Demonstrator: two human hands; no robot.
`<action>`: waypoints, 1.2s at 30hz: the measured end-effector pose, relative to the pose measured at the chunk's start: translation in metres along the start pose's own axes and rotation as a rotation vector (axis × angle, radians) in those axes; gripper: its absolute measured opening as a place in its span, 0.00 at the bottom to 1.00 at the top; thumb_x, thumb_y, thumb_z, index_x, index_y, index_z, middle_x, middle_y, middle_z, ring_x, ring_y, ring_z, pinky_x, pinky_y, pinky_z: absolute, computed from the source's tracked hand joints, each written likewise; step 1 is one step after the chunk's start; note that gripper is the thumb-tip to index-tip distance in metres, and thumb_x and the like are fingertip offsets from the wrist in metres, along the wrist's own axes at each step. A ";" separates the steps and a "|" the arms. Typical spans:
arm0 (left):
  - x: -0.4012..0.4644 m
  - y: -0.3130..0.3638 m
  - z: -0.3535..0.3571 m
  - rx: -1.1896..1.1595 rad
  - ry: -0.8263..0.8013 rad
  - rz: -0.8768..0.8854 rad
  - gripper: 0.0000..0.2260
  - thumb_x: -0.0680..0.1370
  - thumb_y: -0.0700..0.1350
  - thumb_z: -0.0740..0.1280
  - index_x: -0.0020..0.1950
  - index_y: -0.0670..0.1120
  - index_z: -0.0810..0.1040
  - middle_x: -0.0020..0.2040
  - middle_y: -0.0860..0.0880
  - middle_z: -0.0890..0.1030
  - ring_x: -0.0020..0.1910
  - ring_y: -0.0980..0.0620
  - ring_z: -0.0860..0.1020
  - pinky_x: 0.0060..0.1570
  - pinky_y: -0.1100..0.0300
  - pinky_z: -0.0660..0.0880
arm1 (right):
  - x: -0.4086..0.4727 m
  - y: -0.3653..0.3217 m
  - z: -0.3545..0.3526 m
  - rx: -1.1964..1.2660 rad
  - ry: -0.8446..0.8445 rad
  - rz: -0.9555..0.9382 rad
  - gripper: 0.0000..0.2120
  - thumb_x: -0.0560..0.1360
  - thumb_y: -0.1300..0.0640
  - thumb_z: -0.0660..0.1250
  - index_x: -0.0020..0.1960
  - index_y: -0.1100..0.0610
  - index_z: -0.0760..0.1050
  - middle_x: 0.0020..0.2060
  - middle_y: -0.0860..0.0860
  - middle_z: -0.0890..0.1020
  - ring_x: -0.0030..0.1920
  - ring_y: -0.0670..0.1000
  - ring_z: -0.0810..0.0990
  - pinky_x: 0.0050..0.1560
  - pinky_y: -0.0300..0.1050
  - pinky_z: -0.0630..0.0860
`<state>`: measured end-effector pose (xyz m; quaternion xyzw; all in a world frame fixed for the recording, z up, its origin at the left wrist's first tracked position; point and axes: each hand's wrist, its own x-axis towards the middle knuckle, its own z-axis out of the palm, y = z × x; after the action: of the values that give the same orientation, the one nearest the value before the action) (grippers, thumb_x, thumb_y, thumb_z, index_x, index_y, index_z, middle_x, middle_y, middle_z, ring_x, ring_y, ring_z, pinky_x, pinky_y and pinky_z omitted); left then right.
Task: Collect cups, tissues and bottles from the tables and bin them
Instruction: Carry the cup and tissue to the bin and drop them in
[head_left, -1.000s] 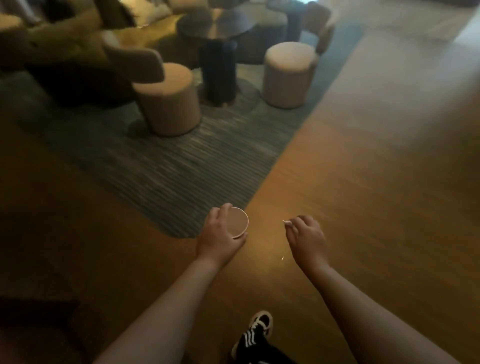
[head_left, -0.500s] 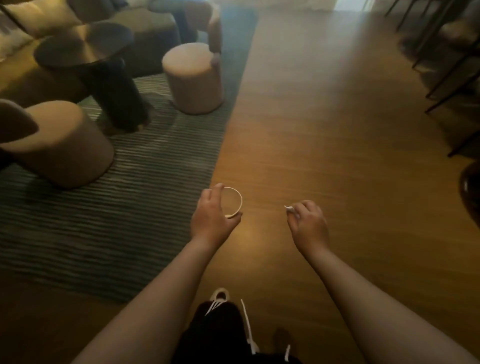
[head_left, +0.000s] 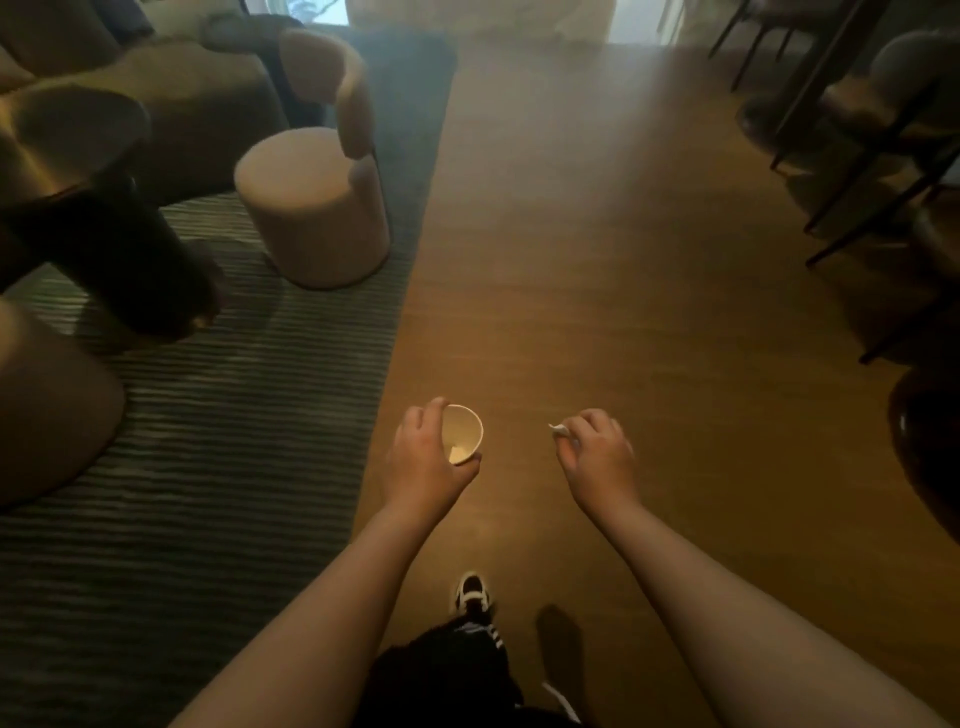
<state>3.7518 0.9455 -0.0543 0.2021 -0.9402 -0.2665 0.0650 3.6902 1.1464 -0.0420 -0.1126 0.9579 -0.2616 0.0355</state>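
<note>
My left hand (head_left: 423, 462) grips a white paper cup (head_left: 463, 432) by its side, mouth tilted toward the camera, with a small pale scrap lying inside. My right hand (head_left: 597, 457) is curled, and its fingertips pinch a small white bit of tissue (head_left: 559, 429) that sticks out to the left. Both hands hang over the wooden floor in front of me, apart from each other. No bin is in view.
A striped grey rug (head_left: 234, 426) lies to the left with a round beige stool (head_left: 317, 208), a dark round pedestal table (head_left: 67, 135) and sofas. Dark chairs (head_left: 883, 130) and a table edge stand at the right. The wooden floor (head_left: 597, 260) runs ahead between them.
The view has swung right and moved forward along the rug's edge; the stools and table slid left. Both hands keep their hold on the cup and the tissue.
</note>
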 end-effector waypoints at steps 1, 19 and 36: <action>0.023 0.007 0.003 -0.003 -0.006 0.003 0.36 0.66 0.58 0.74 0.69 0.54 0.63 0.60 0.52 0.71 0.55 0.51 0.73 0.47 0.55 0.74 | 0.024 -0.001 -0.006 0.000 0.015 0.006 0.08 0.77 0.55 0.63 0.51 0.56 0.79 0.52 0.52 0.77 0.52 0.54 0.74 0.53 0.50 0.71; 0.416 0.176 0.128 -0.017 0.005 0.000 0.36 0.64 0.59 0.74 0.67 0.56 0.62 0.57 0.54 0.70 0.51 0.54 0.73 0.41 0.57 0.73 | 0.438 0.117 -0.071 0.039 0.085 0.051 0.08 0.77 0.54 0.64 0.53 0.54 0.79 0.52 0.49 0.76 0.50 0.47 0.70 0.52 0.45 0.70; 0.765 0.301 0.193 -0.025 0.103 -0.051 0.34 0.65 0.58 0.74 0.67 0.54 0.65 0.58 0.52 0.72 0.53 0.51 0.74 0.42 0.56 0.72 | 0.825 0.186 -0.123 0.015 0.000 -0.037 0.09 0.78 0.54 0.63 0.55 0.55 0.78 0.53 0.51 0.77 0.54 0.50 0.73 0.56 0.52 0.73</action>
<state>2.9078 0.9534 -0.0481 0.2384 -0.9267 -0.2690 0.1091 2.8355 1.1698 -0.0386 -0.1300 0.9537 -0.2692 0.0316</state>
